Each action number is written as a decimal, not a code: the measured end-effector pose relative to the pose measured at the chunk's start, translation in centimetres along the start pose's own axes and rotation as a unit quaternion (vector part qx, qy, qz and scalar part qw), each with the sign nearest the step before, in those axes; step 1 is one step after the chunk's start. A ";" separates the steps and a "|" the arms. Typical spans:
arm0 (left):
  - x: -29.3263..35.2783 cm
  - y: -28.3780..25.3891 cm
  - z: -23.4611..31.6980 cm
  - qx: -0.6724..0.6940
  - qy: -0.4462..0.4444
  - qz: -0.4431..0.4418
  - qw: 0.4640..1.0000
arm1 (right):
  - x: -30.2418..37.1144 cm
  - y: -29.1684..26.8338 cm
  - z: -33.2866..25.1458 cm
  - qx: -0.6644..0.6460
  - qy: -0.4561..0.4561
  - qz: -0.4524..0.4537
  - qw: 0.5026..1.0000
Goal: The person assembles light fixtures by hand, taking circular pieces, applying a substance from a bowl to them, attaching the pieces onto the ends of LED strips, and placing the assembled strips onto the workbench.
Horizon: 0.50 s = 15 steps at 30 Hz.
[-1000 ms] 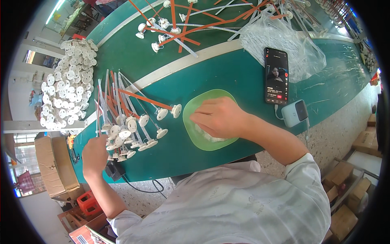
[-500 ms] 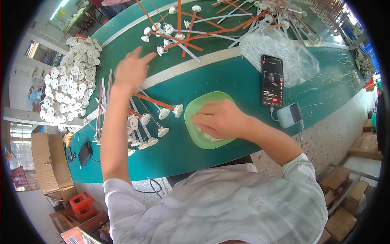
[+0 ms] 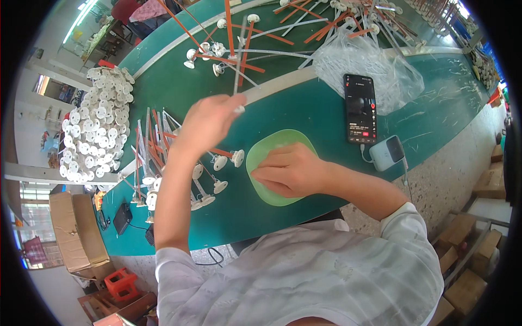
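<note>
My left hand point(image 3: 209, 122) is closed on a thin pale strip point(image 3: 239, 60) that stands up from its fingertips. A small white end piece shows just below those fingers. Over the light-green bowl point(image 3: 291, 141), my right hand point(image 3: 288, 169) has its fingers bunched together inside the rim. Whatever those fingers pinch is hidden beneath them. Between my left forearm and the bowl lie several orange and pale strips with white round ends point(image 3: 237, 158), pointing toward me.
More strips with round white ends point(image 3: 217, 49) lie across the far strip of the green table point(image 3: 304, 114). A pile of white discs point(image 3: 98, 125) stands at the left. To the right are a clear plastic bag point(image 3: 375, 65), a lit phone point(image 3: 360, 108) and a pale-blue power bank point(image 3: 387, 153).
My left hand was spread over the far left side with nothing visibly in it; it has come right and nearer and now grips a pale strip. My right hand stays at the bowl.
</note>
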State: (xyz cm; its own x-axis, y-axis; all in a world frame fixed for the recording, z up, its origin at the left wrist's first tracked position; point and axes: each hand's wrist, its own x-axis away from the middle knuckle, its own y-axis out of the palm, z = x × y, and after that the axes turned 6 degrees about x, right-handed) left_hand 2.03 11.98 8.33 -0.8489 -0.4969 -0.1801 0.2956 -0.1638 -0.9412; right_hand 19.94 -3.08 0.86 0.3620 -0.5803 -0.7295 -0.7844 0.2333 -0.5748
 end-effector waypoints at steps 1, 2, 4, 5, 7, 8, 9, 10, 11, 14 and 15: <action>1.0 -0.1 1.5 0.026 0.027 0.041 0.998 | -0.1 -0.2 0.2 -0.002 0.006 0.002 1.000; 2.0 0.1 2.5 0.051 0.053 0.083 0.994 | -0.2 -0.5 0.4 -0.001 -0.005 0.047 0.999; 4.6 1.5 3.5 0.118 0.035 0.177 0.976 | -0.7 -0.7 0.5 -0.005 -0.016 0.087 0.996; 5.7 2.3 4.1 0.143 0.021 0.227 0.963 | -0.9 -0.8 0.4 0.010 -0.005 0.103 0.995; 6.7 4.1 5.4 0.129 0.027 0.286 0.949 | -1.1 -0.8 0.4 0.023 0.010 0.115 0.993; 7.0 4.7 6.2 0.133 0.012 0.291 0.947 | -1.2 -0.7 0.4 0.028 0.016 0.131 0.991; 7.5 5.6 6.4 0.129 0.010 0.290 0.948 | -1.3 -0.4 0.4 0.032 0.019 0.146 0.989; 7.8 6.3 6.8 0.125 0.006 0.286 0.950 | -1.3 -0.2 0.4 0.030 0.020 0.142 0.989; 8.2 7.0 7.0 0.120 0.003 0.281 0.952 | -1.3 0.2 0.5 0.014 0.023 0.130 0.991; 9.0 8.5 7.2 0.124 -0.004 0.290 0.949 | -1.2 0.6 0.7 -0.017 0.030 0.107 0.994; 9.0 8.8 7.1 0.129 0.001 0.293 0.947 | -1.0 0.6 0.9 -0.029 0.036 0.097 0.994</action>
State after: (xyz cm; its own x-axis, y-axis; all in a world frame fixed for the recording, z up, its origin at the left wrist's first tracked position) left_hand 0.14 0.00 0.52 -0.5071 -0.5649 -0.6509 0.8132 -0.0635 -0.5785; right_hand 19.58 -1.67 0.91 0.1655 -0.5825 -0.7958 -0.8641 0.3032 -0.4017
